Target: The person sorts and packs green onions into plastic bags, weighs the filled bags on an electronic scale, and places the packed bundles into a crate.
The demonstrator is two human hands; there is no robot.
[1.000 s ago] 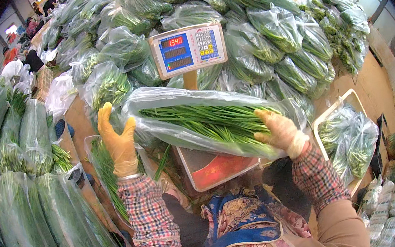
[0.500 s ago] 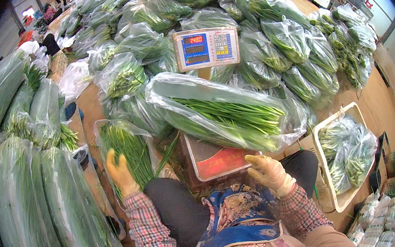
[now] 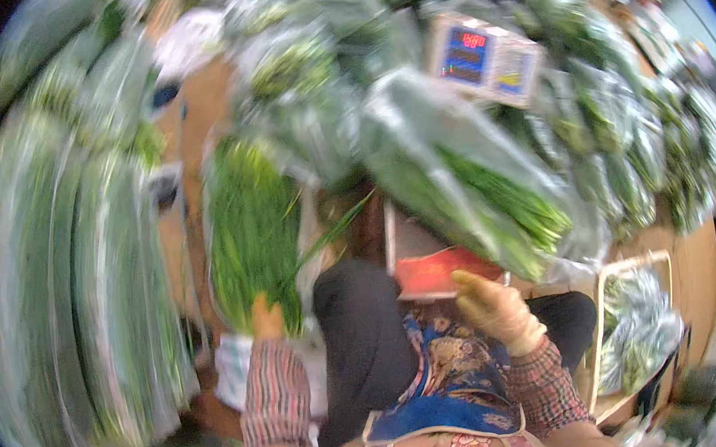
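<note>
My left hand (image 3: 267,318), in a yellowish glove, reaches into the lower end of a loose heap of long, thin green chives (image 3: 252,219) lying on plastic. Its fingers are partly sunk among the leaves and blurred, so their grip does not show. My right hand (image 3: 495,307), gloved too, hovers by the near edge of a scale's platform (image 3: 436,275), loosely open with nothing in it. A clear plastic bag of chives (image 3: 498,197) lies slanted across that platform, its cut ends toward the right. The scale's lit display (image 3: 485,60) stands behind it.
Long bagged bundles of greens (image 3: 27,327) line the left side. More bagged greens (image 3: 303,69) pile up at the back. On the right stands a cream plastic crate (image 3: 605,341) with bagged greens inside. My knee (image 3: 359,339) is between the loose heap and the scale.
My left hand has gone down to the near end of the loose chives. The right hand stays near the scale with its fingers closer together. The whole view has swung leftward and blurred.
</note>
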